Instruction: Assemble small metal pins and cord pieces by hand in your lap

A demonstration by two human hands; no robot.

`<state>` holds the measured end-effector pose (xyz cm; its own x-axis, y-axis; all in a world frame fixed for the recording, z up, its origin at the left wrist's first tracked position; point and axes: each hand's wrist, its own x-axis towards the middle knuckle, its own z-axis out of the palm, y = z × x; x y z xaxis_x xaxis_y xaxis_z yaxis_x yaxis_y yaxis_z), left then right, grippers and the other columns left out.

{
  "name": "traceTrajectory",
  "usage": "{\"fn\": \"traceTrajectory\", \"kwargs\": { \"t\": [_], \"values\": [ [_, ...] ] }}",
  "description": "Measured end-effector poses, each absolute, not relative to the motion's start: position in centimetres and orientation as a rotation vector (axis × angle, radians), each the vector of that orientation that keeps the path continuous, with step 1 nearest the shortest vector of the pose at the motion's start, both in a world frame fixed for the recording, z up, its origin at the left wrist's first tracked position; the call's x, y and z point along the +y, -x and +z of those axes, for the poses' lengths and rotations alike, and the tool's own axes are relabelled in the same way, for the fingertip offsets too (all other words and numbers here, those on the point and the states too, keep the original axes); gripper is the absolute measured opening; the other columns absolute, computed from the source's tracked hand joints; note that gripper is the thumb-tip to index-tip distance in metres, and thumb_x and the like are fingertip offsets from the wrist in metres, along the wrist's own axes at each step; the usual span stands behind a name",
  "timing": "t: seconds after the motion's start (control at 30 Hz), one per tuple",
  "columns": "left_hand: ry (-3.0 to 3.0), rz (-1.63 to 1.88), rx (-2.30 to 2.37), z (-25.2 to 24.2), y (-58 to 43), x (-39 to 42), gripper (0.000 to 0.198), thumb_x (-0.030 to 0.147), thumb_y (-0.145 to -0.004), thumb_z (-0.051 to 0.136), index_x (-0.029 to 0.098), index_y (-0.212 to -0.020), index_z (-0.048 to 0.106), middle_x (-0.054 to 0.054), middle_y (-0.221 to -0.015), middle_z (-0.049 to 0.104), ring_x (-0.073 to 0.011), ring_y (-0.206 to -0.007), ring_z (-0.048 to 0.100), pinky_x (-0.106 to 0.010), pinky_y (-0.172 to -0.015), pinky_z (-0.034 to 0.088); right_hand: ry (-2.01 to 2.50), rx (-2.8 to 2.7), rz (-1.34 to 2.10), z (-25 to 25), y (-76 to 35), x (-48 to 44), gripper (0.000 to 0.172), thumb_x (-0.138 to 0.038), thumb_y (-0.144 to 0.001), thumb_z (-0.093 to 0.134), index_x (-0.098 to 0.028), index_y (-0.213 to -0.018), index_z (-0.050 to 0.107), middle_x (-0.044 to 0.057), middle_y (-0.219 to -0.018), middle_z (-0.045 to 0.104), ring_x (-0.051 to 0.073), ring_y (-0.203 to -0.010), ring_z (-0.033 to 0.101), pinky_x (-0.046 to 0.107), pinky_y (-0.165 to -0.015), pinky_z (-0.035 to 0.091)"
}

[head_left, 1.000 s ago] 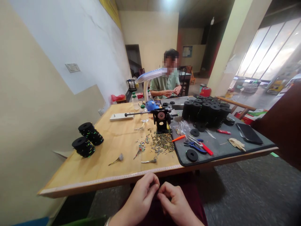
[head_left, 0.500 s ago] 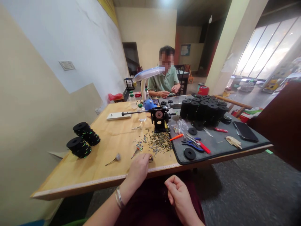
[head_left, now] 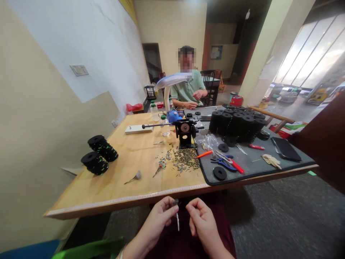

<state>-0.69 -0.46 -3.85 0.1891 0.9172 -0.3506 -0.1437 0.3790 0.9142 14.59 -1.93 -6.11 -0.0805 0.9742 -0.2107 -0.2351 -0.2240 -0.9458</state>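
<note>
silvery pin now pinched in left hand, back from table, right hand curled beside

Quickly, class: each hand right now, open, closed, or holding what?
Left hand: closed, pinching a small thin piece.
Right hand: fingers curled; any grip cannot be told.

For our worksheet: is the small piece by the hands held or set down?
Held: the left hand pinches the piece below the table.

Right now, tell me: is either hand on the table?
No: left hand, pinching a thin piece, and right hand sit below the table edge.
</note>
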Motion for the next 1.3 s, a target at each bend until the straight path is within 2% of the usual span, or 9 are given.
{"fn": "traceTrajectory", "kwargs": {
  "t": [0.2,0.57,0.7,0.8,0.9,1.1,1.3],
  "values": [
    [-0.947,0.909,1.107,-4.6,-0.1,-1.1,0.031,0.038,-0.066,0.076,0.015,-0.071,0.056,0.005,-0.063,0.051,-0.0062,-0.050,0.040,-0.019,-0.049,0.033,1.211,-0.986,1.555,-6.2,-14.2,-1.5,0.054,-0.070,-0.063,0.064,-0.019,-0.069,0.050,-0.011,-0.029,0.042,0.004,-0.025,0.027,0.015,-0.031,0.018],
    [-1.038,0.901,1.076,-4.5,-0.6,-1.4,0.037,0.045,-0.067,0.074,0.017,-0.070,0.051,0.005,-0.062,0.049,-0.0096,-0.052,0.048,-0.020,-0.044,0.043,1.204,-1.041,1.565,-6.8,-14.3,-1.5,0.049,-0.066,-0.066,0.065,-0.018,-0.069,0.051,-0.011,-0.031,0.042,0.004,-0.027,0.030,0.016,-0.033,0.020],
    [-1.008,0.894,1.037,-4.6,-0.8,-1.5,0.037,0.045,-0.068,0.073,0.017,-0.071,0.049,0.005,-0.063,0.050,-0.0092,-0.051,0.051,-0.022,-0.047,0.046,1.192,-1.034,1.553,-7.0,-14.3,-1.5,0.048,-0.065,-0.067,0.065,-0.019,-0.069,0.049,-0.011,-0.032,0.044,0.004,-0.028,0.031,0.016,-0.033,0.022],
    [-0.923,0.936,1.019,-4.5,-0.9,-1.5,0.036,0.041,-0.068,0.075,0.017,-0.073,0.050,0.004,-0.067,0.052,-0.0109,-0.059,0.054,-0.024,-0.053,0.049,1.173,-1.016,1.550,-7.0,-14.3,-1.6,0.048,-0.065,-0.068,0.064,-0.019,-0.069,0.048,-0.011,-0.032,0.043,0.004,-0.028,0.030,0.016,-0.034,0.023],
    [-0.882,0.941,1.013,-4.4,-1.0,-1.5,0.034,0.038,-0.067,0.077,0.017,-0.076,0.052,0.003,-0.069,0.055,-0.0113,-0.062,0.055,-0.024,-0.057,0.048,1.164,-1.001,1.567,-6.9,-14.3,-1.6,0.048,-0.065,-0.068,0.064,-0.019,-0.069,0.049,-0.012,-0.031,0.042,0.004,-0.028,0.028,0.017,-0.034,0.022],
    [-0.840,0.882,1.035,-5.1,-0.7,-1.4,0.029,0.036,-0.069,0.075,0.015,-0.073,0.054,0.002,-0.060,0.059,-0.0094,-0.054,0.052,-0.022,-0.055,0.041,1.195,-0.983,1.634,-7.5,-14.6,-1.6,0.048,-0.065,-0.067,0.064,-0.019,-0.067,0.048,-0.010,-0.031,0.045,0.004,-0.027,0.027,0.017,-0.033,0.018],
    [-0.741,0.887,1.050,-5.4,-0.6,-1.3,0.031,0.038,-0.066,0.076,0.016,-0.073,0.056,0.004,-0.060,0.055,-0.0092,-0.053,0.051,-0.021,-0.053,0.039,1.214,-1.030,1.684,-7.3,-14.7,-2.3,0.046,-0.062,-0.071,0.061,-0.019,-0.064,0.049,-0.010,-0.030,0.044,0.003,-0.026,0.024,0.017,-0.033,0.014]
  ]
}}
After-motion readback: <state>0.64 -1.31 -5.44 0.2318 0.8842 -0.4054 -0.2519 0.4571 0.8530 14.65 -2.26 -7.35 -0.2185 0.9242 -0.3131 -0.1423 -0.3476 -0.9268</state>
